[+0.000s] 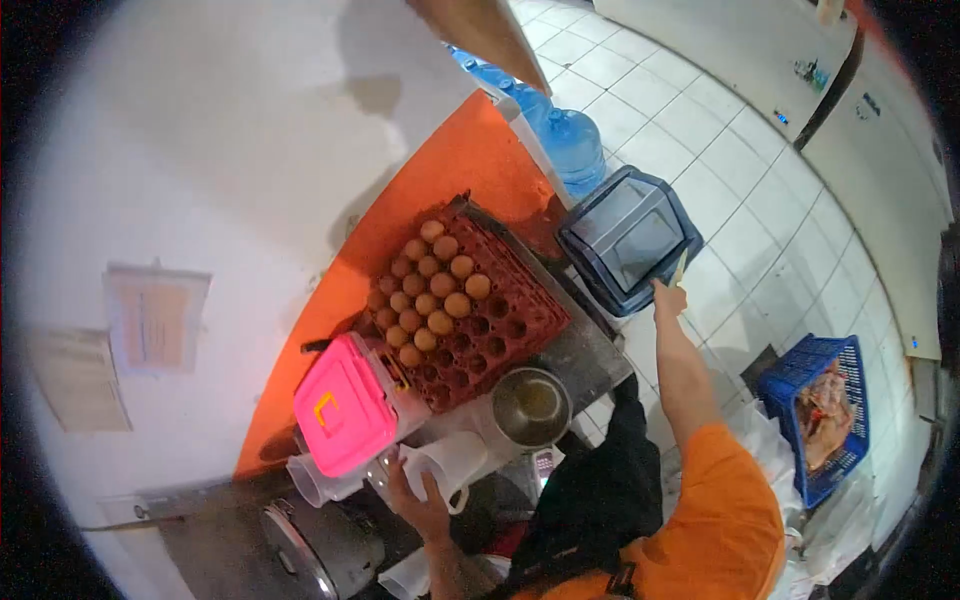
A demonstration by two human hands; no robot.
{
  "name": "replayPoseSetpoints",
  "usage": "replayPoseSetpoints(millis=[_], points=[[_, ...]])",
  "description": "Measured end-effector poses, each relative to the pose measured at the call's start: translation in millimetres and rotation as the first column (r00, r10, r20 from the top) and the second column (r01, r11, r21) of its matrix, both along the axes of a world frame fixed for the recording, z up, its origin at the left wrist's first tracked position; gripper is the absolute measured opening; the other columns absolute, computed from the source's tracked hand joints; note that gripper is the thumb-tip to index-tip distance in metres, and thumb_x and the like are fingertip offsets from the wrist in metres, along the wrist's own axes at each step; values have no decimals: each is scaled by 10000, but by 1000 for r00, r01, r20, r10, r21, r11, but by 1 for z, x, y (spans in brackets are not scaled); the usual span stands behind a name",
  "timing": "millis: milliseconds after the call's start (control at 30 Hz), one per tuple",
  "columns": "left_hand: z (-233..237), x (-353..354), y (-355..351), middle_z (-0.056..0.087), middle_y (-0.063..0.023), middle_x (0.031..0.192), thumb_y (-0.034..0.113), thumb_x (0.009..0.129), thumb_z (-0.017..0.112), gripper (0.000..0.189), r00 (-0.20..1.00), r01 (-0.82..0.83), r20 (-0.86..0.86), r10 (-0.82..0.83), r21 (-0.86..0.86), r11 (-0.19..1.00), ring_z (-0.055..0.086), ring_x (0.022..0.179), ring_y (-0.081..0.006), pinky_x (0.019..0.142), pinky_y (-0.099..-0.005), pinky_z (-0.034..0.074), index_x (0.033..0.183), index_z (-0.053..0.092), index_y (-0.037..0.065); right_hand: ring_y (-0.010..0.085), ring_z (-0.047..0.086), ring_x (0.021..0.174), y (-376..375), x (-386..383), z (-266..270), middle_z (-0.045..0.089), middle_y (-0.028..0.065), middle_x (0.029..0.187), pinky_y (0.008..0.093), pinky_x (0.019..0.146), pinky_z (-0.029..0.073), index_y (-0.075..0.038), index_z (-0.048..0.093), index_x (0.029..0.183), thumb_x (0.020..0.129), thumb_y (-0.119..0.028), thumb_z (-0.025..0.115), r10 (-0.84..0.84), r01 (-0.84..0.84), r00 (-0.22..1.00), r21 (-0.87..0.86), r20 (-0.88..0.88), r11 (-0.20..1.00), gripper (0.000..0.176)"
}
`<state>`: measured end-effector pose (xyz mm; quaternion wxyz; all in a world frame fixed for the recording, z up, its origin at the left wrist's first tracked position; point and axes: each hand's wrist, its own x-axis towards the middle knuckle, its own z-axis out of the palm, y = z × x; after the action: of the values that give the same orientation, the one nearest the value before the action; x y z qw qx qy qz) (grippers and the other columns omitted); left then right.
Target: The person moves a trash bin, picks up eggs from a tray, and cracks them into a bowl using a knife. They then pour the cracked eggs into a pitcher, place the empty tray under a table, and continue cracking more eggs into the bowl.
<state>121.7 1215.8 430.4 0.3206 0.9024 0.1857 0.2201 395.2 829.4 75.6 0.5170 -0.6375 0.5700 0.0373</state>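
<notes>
My right hand (670,298) is closed on a pale, thin object (680,268), too small to name, beside a dark-rimmed bin with a clear lid (625,235). Down at the counter, my left hand (418,505) has its fingers apart, close to a translucent plastic jug (452,462) and a clear container (380,472); whether it touches them is unclear. A pink-lidded box (345,405) stands just beyond. Brown eggs (428,290) fill part of a stacked red tray (510,310). Next to the tray is a round metal pot (532,407).
Blue water bottles (575,145) stand on the tiled floor past the counter. A blue basket of raw meat (815,420) is at the right, near plastic bags (840,530). A large lidded metal pot (320,550) sits at the lower left. White cabinets (880,200) line the far right.
</notes>
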Motion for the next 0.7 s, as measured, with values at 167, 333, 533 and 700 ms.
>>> replayPoseSetpoints(millis=[167, 333, 533, 700], points=[[-20, -35, -5, 513, -237, 1361, -18, 826, 585, 326, 988, -24, -148, 49, 163, 986, 549, 1193, -348, 1002, -431, 429, 1150, 566, -43, 407, 565, 1172, 23, 33, -20, 555, 286, 1257, 458, 997, 460, 122, 484, 1208, 674, -410, 839, 97, -129, 958, -106, -269, 986, 833], [-4, -25, -26, 508, -186, 1374, 59, 888, 613, 299, 936, -99, -329, 121, 85, 992, 546, 1181, -274, 967, -393, 471, 1171, 568, -25, 408, 567, 1166, 23, 27, -23, 575, 284, 1220, 460, 975, 474, 113, 472, 1205, 688, -409, 829, 119, -165, 942, -123, -315, 979, 817], [-3, -14, -15, 514, -240, 1361, 39, 849, 608, 234, 948, -47, -301, 104, 190, 981, 511, 1247, -379, 1001, -469, 414, 1076, 600, -19, 417, 628, 1054, 10, 2, -4, 650, 260, 1085, 459, 925, 503, 101, 568, 1109, 651, -433, 840, 190, -262, 939, -239, -285, 935, 753], [-5, -1, -18, 511, -234, 1368, 40, 865, 608, 201, 947, -23, -316, 65, 135, 991, 471, 1286, -394, 1034, -490, 387, 1057, 607, -18, 411, 674, 923, -19, -21, 4, 693, 251, 950, 457, 799, 537, 49, 679, 910, 617, -478, 828, 162, -212, 966, -260, -200, 942, 621]])
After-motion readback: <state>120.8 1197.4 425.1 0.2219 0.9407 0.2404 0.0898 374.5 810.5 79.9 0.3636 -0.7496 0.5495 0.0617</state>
